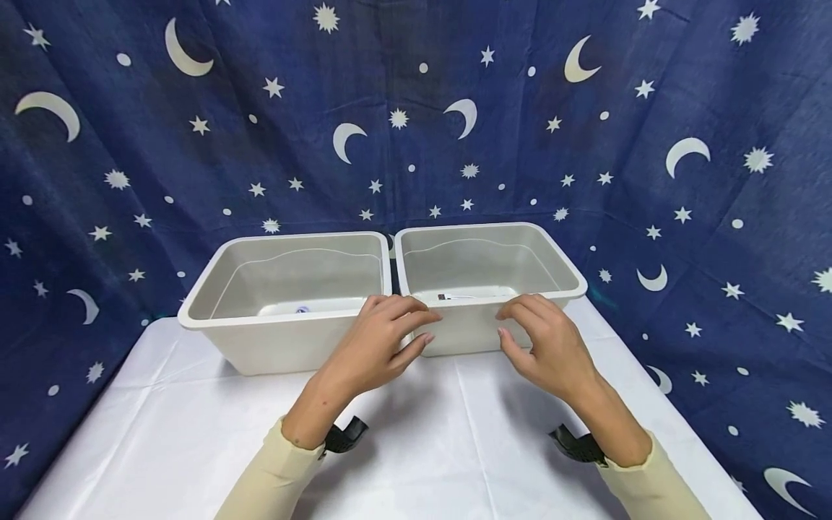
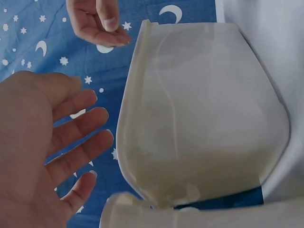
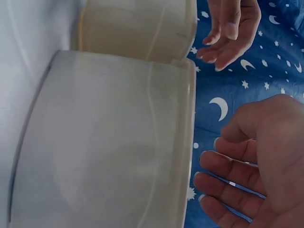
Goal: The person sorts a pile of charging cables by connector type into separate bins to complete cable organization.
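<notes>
Two light grey plastic bins stand side by side in the head view, the left bin (image 1: pixel 286 345) and the right bin (image 1: pixel 464 326). My left hand (image 1: pixel 385 339) hovers in front of the gap between them, fingers loosely bent and holding nothing. Nearer the right bin's front wall is my right hand (image 1: pixel 546 343), also relaxed with nothing in it. Inside the left bin a small blue-purple item (image 1: pixel 302 310) shows on the floor. A small dark piece (image 1: pixel 443 297) lies in the right bin, partly hidden by its front rim.
White cloth (image 1: pixel 429 462) covers the table under the bins. Behind and at both sides hangs a dark blue curtain (image 1: pixel 416 87) with moons and stars. Black straps (image 1: pixel 346 435) sit at both wrists.
</notes>
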Demonstrator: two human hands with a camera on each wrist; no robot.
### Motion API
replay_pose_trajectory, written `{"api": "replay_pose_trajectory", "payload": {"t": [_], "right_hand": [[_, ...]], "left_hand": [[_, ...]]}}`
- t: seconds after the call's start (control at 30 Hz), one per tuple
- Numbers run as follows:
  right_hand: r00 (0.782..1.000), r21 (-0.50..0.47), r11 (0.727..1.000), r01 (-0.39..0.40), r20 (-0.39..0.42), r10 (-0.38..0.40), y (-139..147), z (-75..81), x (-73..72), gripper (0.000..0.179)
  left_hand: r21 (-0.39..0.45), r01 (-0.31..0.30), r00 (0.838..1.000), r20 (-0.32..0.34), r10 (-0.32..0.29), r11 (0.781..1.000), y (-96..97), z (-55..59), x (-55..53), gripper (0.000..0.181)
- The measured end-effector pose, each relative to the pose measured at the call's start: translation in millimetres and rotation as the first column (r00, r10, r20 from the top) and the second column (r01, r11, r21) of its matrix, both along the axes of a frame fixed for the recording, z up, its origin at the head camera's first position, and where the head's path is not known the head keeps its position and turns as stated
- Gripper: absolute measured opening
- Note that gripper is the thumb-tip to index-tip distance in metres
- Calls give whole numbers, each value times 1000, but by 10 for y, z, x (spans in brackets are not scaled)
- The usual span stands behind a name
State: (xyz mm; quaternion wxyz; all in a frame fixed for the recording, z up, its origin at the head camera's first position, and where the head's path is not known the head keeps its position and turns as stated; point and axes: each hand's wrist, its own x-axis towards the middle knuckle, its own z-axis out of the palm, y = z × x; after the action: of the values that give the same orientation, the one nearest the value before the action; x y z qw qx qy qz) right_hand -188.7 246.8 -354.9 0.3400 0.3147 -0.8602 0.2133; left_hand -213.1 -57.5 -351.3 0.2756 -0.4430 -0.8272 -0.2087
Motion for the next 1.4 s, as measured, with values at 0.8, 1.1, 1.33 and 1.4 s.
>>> {"api": "replay_pose_trajectory", "payload": {"t": [0.8, 1.1, 1.33, 1.4], "right_hand": [[996, 55, 995, 85, -1, -85, 384, -254, 61, 14], [991, 79, 988, 134, 1, -134, 560, -310, 90, 19], [983, 84, 980, 179, 12, -181, 709, -336, 110, 21], [981, 83, 979, 188, 22, -191, 744, -339, 113, 21]], "left_hand": [[22, -146, 989, 14, 146, 989, -1007, -80, 318, 27], [31, -231, 973, 10, 231, 972, -1449, -131, 423, 27], [75, -296, 955, 4, 297, 952, -1765, -76, 473, 26], [86, -316, 948, 4, 317, 945, -1868, -53, 492, 28]]}}
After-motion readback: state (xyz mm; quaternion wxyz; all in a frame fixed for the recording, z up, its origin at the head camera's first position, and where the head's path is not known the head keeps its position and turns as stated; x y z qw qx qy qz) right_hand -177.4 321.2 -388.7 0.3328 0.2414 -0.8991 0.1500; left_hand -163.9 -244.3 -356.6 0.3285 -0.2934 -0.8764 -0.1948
